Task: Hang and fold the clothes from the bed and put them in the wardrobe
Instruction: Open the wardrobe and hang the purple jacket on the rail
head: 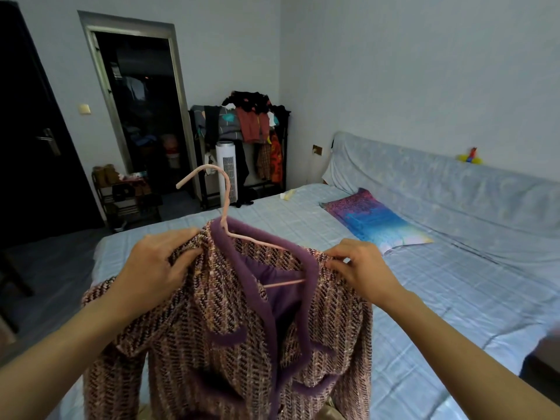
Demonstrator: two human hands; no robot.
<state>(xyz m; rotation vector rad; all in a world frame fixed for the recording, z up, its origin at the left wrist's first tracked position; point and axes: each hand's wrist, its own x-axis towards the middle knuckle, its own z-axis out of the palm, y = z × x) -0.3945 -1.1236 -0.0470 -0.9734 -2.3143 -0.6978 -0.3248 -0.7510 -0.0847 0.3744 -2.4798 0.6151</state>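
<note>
1. Holding the tweed jacket (218, 322) above the bed (454, 298), the left grip (151, 265) clutches one shoulder and the right grip (360, 268) pinches the other.
2. Probably seating both shoulders squarely on the pink hanger (222, 207).

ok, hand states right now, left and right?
Left hand: grips the tweed jacket at one shoulder.
Right hand: pinches the jacket's other shoulder; the jacket sits on the pink hanger.

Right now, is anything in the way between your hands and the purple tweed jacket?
No, nothing visible. The left hand grips one shoulder of the jacket and the right hand pinches the other, with the pink hanger sitting inside the collar.
</note>
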